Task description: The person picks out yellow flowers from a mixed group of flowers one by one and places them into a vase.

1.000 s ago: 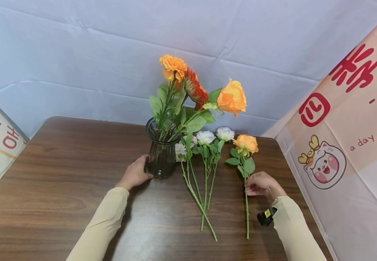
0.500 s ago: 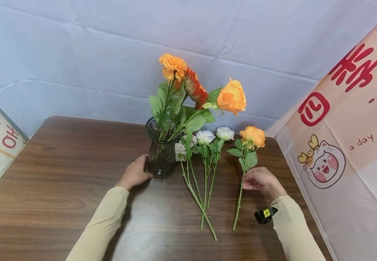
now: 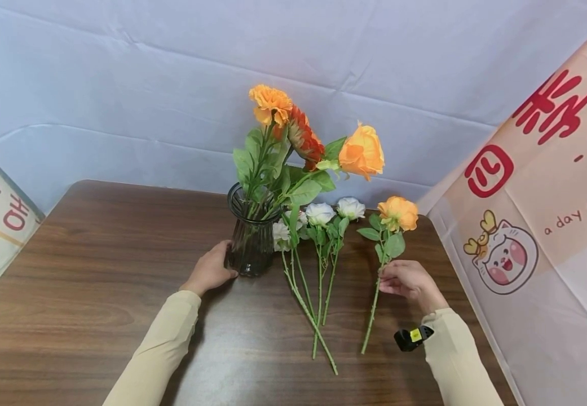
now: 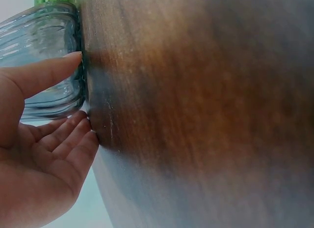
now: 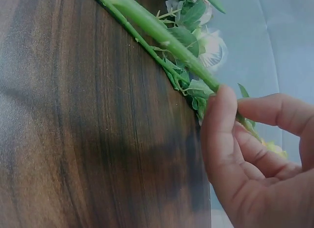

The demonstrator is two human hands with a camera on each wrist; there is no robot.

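Observation:
In the head view my left hand [image 3: 212,269] holds the base of a dark ribbed glass vase [image 3: 250,248], thumb on the near side. The left wrist view has the thumb against the glass vase [image 4: 46,85] and the fingers on its other side, close to the tabletop. An orange carnation [image 3: 270,104], a red-orange flower [image 3: 304,138] and a large orange rose [image 3: 361,151] stand in the vase, the rose leaning right. My right hand [image 3: 409,282] pinches the green stem of another orange rose [image 3: 398,213]; the stem [image 5: 171,43] runs between thumb and fingertips in the right wrist view.
Several white roses [image 3: 320,214] lie right of the vase, their stems [image 3: 318,304] crossing toward the front of the brown wooden table [image 3: 95,270]. A pale cloth [image 3: 181,84] hangs behind the table, and a printed banner [image 3: 552,214] stands along the right side.
My right hand has lifted the orange rose and tilted it, bloom toward the right and stem end toward the left. The left hand and the vase stay put.

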